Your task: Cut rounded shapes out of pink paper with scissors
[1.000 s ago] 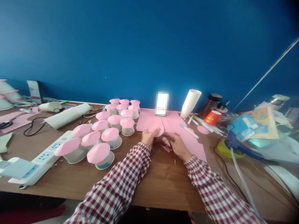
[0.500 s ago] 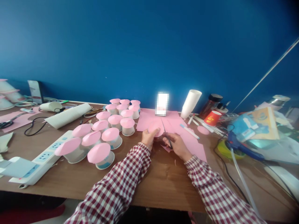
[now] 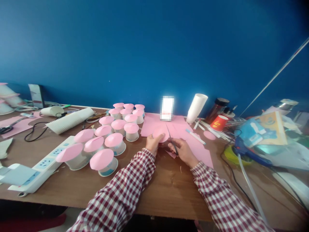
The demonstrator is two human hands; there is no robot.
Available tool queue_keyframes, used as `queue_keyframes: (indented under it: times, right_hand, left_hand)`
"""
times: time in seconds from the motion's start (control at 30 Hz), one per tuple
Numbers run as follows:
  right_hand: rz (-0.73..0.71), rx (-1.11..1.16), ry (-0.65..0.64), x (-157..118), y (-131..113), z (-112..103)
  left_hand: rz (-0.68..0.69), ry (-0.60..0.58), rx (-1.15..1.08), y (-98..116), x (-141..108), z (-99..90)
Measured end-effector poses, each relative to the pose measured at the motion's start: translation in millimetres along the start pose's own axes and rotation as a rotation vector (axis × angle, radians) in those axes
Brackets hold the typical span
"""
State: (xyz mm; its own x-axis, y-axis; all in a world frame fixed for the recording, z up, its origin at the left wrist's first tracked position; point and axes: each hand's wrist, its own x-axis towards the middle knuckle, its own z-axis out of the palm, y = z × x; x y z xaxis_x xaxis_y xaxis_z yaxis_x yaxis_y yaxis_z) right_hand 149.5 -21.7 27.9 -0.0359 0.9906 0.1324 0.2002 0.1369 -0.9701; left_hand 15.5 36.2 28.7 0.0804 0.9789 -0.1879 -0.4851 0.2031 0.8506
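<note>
Between thumb and fingers, my left hand (image 3: 154,144) grips a round pink paper disc (image 3: 161,132) above the table. My right hand (image 3: 183,150) is closed on a pair of scissors (image 3: 171,136), whose blades point up and away along the disc's right edge. Beneath and behind both hands lie pink paper sheets (image 3: 149,121). A small pink scrap (image 3: 172,155) sits just under the scissors. To the left of my left hand stand several upturned paper cups (image 3: 108,167) topped with pink paper cones (image 3: 101,159).
A white power strip (image 3: 49,159) and stacked white cups (image 3: 70,120) lie on the left. Toward the right are a standing cup stack (image 3: 197,108), a red cup (image 3: 219,123), a marker (image 3: 195,137), and a blue glue gun (image 3: 252,153) with cords. A lit phone (image 3: 167,109) stands behind.
Almost nothing differs. The view has shifted very slightly, while both hands keep the same hold on the disc and the scissors.
</note>
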Motion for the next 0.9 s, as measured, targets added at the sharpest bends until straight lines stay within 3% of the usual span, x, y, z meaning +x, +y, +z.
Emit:
queue_keyframes:
  times: [0.9]
  right_hand:
    - [-0.009, -0.050, 0.004, -0.7, -1.3, -1.2]
  left_hand:
    - [-0.023, -0.022, 0.008, 0.2, 0.7, -0.8]
